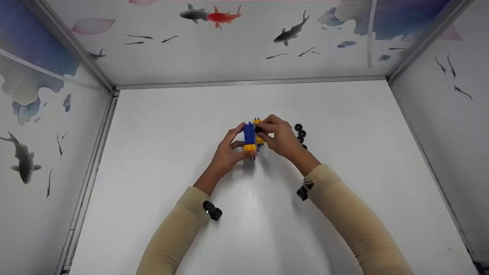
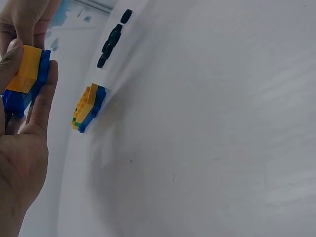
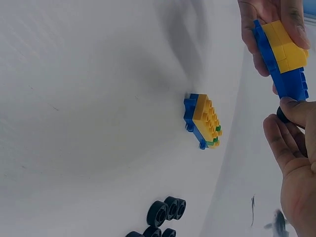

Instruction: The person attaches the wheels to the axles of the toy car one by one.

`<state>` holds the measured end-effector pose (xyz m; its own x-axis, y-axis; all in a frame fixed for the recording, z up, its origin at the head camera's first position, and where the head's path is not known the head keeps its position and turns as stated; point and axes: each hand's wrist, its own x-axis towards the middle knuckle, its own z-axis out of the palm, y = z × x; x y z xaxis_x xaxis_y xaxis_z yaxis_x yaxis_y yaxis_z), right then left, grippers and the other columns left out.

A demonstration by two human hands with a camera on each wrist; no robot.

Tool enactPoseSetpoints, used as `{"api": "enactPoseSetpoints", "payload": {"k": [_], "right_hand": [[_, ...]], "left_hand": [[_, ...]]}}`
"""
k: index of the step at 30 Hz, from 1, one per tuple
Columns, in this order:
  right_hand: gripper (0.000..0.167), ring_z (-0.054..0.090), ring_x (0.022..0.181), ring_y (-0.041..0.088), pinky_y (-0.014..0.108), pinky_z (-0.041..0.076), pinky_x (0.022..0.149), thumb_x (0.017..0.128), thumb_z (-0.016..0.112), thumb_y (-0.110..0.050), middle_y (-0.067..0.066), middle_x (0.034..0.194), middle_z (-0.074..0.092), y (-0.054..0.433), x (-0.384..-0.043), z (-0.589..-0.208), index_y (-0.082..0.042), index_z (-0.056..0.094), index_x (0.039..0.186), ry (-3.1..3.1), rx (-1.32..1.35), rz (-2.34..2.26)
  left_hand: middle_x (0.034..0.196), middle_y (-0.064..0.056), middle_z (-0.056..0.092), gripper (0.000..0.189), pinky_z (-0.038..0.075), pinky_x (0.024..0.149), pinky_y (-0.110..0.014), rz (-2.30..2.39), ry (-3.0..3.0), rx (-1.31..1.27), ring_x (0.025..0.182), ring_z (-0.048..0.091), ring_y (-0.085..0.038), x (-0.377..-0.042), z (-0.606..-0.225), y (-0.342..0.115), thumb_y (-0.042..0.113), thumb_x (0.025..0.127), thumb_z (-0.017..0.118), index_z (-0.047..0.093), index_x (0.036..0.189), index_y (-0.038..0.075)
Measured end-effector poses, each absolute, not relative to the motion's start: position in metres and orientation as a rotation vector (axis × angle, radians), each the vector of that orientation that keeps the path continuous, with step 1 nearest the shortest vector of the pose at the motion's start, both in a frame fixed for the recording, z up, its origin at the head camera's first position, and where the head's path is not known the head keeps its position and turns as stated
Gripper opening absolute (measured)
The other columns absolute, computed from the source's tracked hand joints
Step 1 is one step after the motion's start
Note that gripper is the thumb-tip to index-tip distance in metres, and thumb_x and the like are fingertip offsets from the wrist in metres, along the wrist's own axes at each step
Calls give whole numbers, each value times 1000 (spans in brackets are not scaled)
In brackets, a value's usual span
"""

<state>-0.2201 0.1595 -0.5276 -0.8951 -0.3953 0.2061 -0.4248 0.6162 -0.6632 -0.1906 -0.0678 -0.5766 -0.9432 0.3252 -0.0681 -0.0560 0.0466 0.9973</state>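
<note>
A toy vehicle of blue and yellow building blocks is tilted up off the table, its blue base showing at one side in the right wrist view. My left hand grips it between thumb and fingers. At its blue end, my right hand pinches a small black wheel between thumb and finger, against or very near the base; fingers hide whether it is seated. Another blue and yellow block vehicle, with a little green on it, stands on the table beyond the hands.
Several black wheels lie in a loose group on the white tabletop, right of my right hand. White panels printed with fish enclose the back and sides of the table.
</note>
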Motion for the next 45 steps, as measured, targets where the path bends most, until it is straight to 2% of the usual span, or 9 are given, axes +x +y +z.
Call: {"api": "enactPoseSetpoints", "payload": {"k": [4, 11, 19, 29, 34, 39, 45], "right_hand": [[35, 76, 107, 28, 44, 68, 96, 103, 77, -6, 15, 115, 69, 159, -219, -526, 0, 76, 138, -2769, 691, 1188], [32, 76, 103, 27, 40, 69, 91, 102, 79, -5, 14, 110, 70, 160, -218, -520, 0, 78, 133, -2746, 667, 1185], [30, 74, 96, 28, 38, 65, 80, 103, 78, -6, 15, 106, 70, 162, -218, -518, 0, 78, 132, -2705, 751, 1137], [32, 73, 101, 27, 40, 67, 86, 103, 75, -4, 14, 108, 71, 164, -218, -515, -3, 76, 135, -2725, 719, 1185], [31, 73, 100, 27, 39, 67, 86, 104, 75, -5, 14, 107, 71, 165, -218, -516, -3, 77, 134, -2729, 704, 1195], [30, 73, 98, 26, 37, 66, 85, 103, 75, -4, 13, 106, 71, 165, -219, -519, -3, 78, 133, -2719, 689, 1215], [31, 71, 94, 24, 28, 62, 79, 102, 77, -5, 12, 105, 72, 165, -218, -523, -2, 78, 133, -2709, 685, 1223]], "left_hand": [[173, 5, 38, 96, 65, 106, -37, 2001, 2020, 271, 134, 68, -26, -190, -575, -66, 27, 91, 94, 41, 168, 47], [172, 5, 39, 94, 63, 109, -38, 2018, 1977, 276, 137, 67, -28, -189, -568, -65, 27, 92, 93, 41, 169, 46], [170, 1, 40, 95, 62, 111, -37, 2014, 1946, 270, 141, 65, -31, -189, -567, -66, 23, 94, 91, 38, 172, 43], [167, -2, 41, 95, 61, 113, -37, 2034, 1905, 300, 144, 63, -35, -191, -566, -65, 21, 96, 89, 36, 174, 35], [169, -2, 40, 97, 61, 112, -36, 2027, 1911, 301, 144, 62, -35, -191, -567, -63, 27, 95, 90, 34, 175, 33], [169, -2, 39, 99, 62, 110, -35, 2037, 1902, 310, 142, 63, -34, -191, -570, -63, 25, 95, 90, 33, 175, 32], [167, -1, 40, 98, 63, 108, -35, 2026, 1917, 287, 139, 65, -31, -190, -571, -62, 22, 94, 91, 36, 174, 38]]}}
